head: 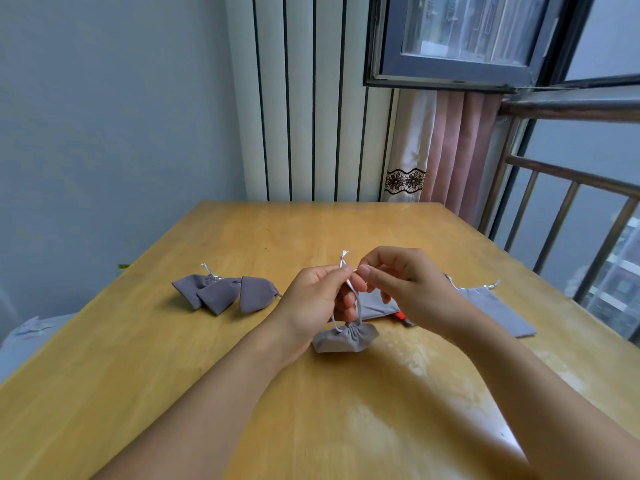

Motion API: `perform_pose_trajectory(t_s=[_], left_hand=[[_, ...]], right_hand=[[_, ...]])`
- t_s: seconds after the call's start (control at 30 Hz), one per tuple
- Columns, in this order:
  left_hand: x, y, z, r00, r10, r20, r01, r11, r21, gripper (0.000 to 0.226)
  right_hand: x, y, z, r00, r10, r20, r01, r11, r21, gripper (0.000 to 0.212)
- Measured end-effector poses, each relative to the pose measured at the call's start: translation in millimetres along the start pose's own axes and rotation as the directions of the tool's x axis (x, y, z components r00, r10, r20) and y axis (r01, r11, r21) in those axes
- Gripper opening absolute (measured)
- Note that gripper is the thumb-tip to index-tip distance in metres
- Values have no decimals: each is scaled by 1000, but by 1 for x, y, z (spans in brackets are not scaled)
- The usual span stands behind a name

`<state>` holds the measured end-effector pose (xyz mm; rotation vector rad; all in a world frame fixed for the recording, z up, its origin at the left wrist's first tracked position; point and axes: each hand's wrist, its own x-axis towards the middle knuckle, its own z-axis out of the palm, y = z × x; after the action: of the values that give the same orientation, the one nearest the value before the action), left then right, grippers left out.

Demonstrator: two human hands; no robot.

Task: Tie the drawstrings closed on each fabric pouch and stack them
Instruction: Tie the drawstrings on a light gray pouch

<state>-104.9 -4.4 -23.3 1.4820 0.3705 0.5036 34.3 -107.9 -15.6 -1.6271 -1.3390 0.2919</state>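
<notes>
A small grey pouch (pixel 346 337) with a cinched neck hangs just above the wooden table (pixel 242 237), held up by its silver drawstrings (pixel 347 271). My left hand (pixel 318 296) pinches the strings near their upper ends. My right hand (pixel 405 282) pinches the same strings from the right, its thumb and forefinger touching them. Three closed grey pouches (pixel 225 292) lie bunched together on the table to the left. Flat, open grey pouches (pixel 495 310) lie to the right, partly hidden behind my right hand.
A small red object (pixel 401 315) peeks from under the flat pouches. The table ends at a wall and a ribbed radiator panel (pixel 311 98) at the back. A railing (pixel 571 220) and a window stand at the right. A light cloth (pixel 31 327) lies off the table's left edge.
</notes>
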Motion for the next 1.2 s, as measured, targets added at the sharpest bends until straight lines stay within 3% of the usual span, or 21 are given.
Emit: perform_pose_trajectory(t_s=[0.13,0.23,0.3,0.4,0.47,0.53,0.6,0.7,0.77,0.8,0.9,0.97,1.0,1.07,1.13,1.2], left_hand=[[3,-1,-3,992,33,-123,-37,999,-28,30],[6,-1,-9,981,33,-193,-58,990,-128,21],[5,1,-12,981,49,-190,-83,981,-177,13],[3,5,-16,995,56,-82,-76,961,-266,19],[0,8,-16,997,74,-3,-73,966,-249,23],[-2,12,-17,995,95,39,-88,983,-161,24],[-3,15,-20,991,120,55,-118,992,-44,23],[-2,15,-25,975,217,53,-222,964,144,16],[-1,13,-26,935,353,44,-345,871,349,15],[0,10,-26,891,453,44,-413,765,493,16],[1,3,-27,684,713,156,-474,272,838,19],[2,-1,-27,581,795,177,-455,136,880,16],[2,-5,-25,538,831,144,-456,143,878,15],[1,-8,-18,494,869,13,-491,266,830,13],[-1,-9,-9,505,856,-106,-539,409,736,11],[-2,-7,-5,530,834,-151,-566,481,669,10]], right_hand=[[2,-4,4,977,213,-35,-195,941,277,20],[0,-9,-2,955,293,52,-280,826,489,21],[-3,-11,-2,956,255,147,-294,834,467,19],[-6,-9,6,959,216,182,-274,866,418,10],[-6,-6,12,969,206,134,-244,879,409,28],[-5,-6,14,981,190,44,-193,912,362,38],[-5,-6,16,990,137,11,-132,926,353,29],[-5,-3,21,994,85,68,-102,944,313,11],[-5,-2,27,993,94,66,-107,964,244,3],[-5,-2,29,993,109,43,-116,969,220,8],[-4,-5,29,982,186,-42,-170,955,245,18],[-2,-5,23,961,275,12,-254,872,418,18],[-2,-7,21,950,301,79,-298,807,510,17],[-3,-9,17,931,302,206,-363,693,623,8],[-4,-8,17,915,278,293,-403,581,707,10],[-6,-6,17,902,266,340,-431,520,737,17]])
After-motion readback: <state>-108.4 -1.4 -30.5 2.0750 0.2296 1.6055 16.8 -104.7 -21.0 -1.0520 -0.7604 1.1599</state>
